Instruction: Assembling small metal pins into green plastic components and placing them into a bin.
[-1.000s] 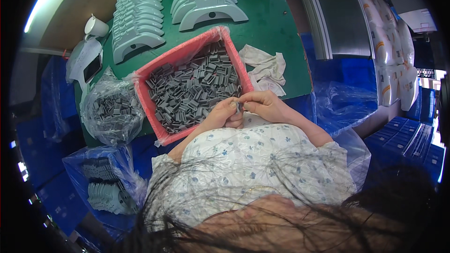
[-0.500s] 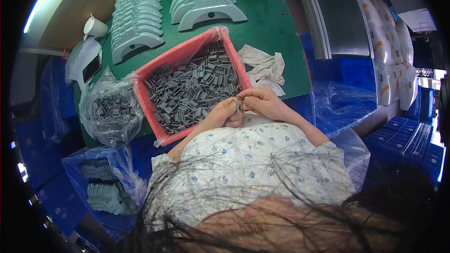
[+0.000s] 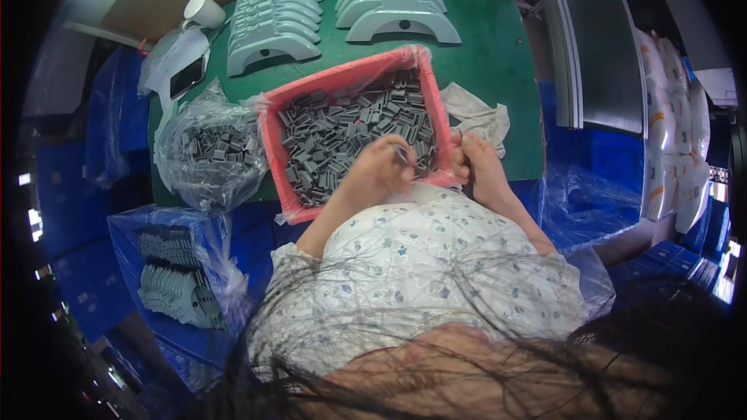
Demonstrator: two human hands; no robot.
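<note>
The left hand (image 3: 381, 167) clamps a grey piece (image 3: 401, 153) over the near right of the red bin (image 3: 274, 152), presumably set close for reach; the right hand (image 3: 482, 165) curls outside, whether gripping anything indeterminable.

The person wears a loose white top (image 3: 412, 264) with scattered small blue flowers (image 3: 402, 251) and short sleeves (image 3: 298, 255); long strands of hair (image 3: 657, 327) hang across it.

On our green table (image 3: 506, 50) we have a red bin (image 3: 274, 148), a clear plastic bag (image 3: 204, 193), two rows of curved pieces (image 3: 274, 48) and a crumpled cloth (image 3: 476, 114)
</note>
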